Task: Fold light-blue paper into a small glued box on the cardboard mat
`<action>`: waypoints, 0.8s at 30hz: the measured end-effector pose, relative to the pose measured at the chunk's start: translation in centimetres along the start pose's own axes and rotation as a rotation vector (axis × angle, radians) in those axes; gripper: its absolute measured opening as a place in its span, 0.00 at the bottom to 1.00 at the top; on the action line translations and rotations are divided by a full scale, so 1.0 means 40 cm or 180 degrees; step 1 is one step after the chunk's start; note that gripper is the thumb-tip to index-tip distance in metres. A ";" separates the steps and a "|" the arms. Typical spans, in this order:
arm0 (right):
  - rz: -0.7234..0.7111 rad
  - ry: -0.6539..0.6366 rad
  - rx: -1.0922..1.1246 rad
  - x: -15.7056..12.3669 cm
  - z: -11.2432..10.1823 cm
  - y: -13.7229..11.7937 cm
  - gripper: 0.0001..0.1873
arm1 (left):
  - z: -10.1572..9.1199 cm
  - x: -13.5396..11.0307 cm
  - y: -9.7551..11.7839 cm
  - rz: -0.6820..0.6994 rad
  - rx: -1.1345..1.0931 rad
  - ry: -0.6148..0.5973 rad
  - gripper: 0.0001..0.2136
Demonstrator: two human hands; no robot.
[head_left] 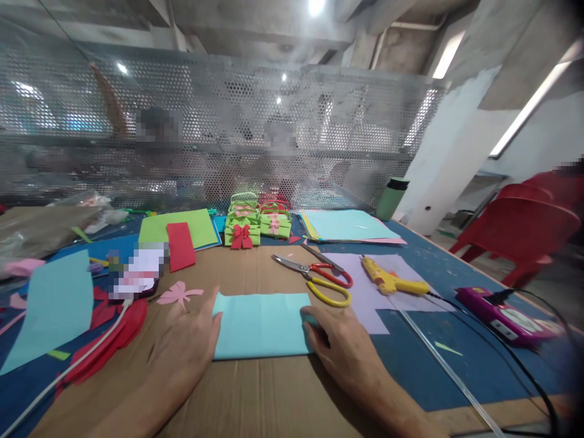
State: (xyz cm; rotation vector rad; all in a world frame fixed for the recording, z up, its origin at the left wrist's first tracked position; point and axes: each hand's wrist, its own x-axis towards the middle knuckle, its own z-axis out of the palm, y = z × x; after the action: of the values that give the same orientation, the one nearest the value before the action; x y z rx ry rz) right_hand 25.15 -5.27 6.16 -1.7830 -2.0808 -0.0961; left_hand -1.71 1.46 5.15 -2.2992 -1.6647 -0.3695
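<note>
A light blue folded sheet [262,325] lies on brown cardboard [255,401] in front of me, its fold towards my body. My left hand [185,340] holds its left edge, thumb along the side. At the right edge, my right hand [340,340] grips with curled fingers, thumb and forefinger on the sheet. Just beyond it lie scissors with yellow and red handles [331,286]. A pink petal-shaped cutout [179,294] is beside my left hand.
Small green bags with bows [241,231] stand at the back. Rightward are a yellow glue gun [392,280] on a lilac sheet [365,316], a purple power strip [504,319] and cables. A phone [139,274], red pieces [112,340] and coloured sheets [351,225] lie around.
</note>
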 end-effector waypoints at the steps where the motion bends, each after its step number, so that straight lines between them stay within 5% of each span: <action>1: -0.0001 0.0003 0.0001 0.000 0.000 0.000 0.11 | 0.001 -0.001 0.001 -0.0007 -0.0003 0.0038 0.24; 13: -0.0030 -0.0007 -0.0241 0.003 -0.003 -0.009 0.11 | -0.012 0.013 -0.001 -0.0391 -0.0401 -0.0378 0.23; 18: -0.0190 0.0225 -0.0319 0.005 0.012 0.007 0.13 | -0.026 0.024 0.001 -0.0888 -0.0985 -0.0834 0.12; 24: -0.0360 0.0277 -0.0442 0.008 0.022 0.019 0.14 | -0.023 0.024 -0.004 -0.0982 -0.1140 -0.0773 0.04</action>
State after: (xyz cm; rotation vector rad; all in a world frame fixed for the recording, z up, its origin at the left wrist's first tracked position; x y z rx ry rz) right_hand 25.61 -4.55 5.31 -1.7046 -2.1576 -0.3515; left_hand -1.63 2.02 6.34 -2.4090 -2.2459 -0.5056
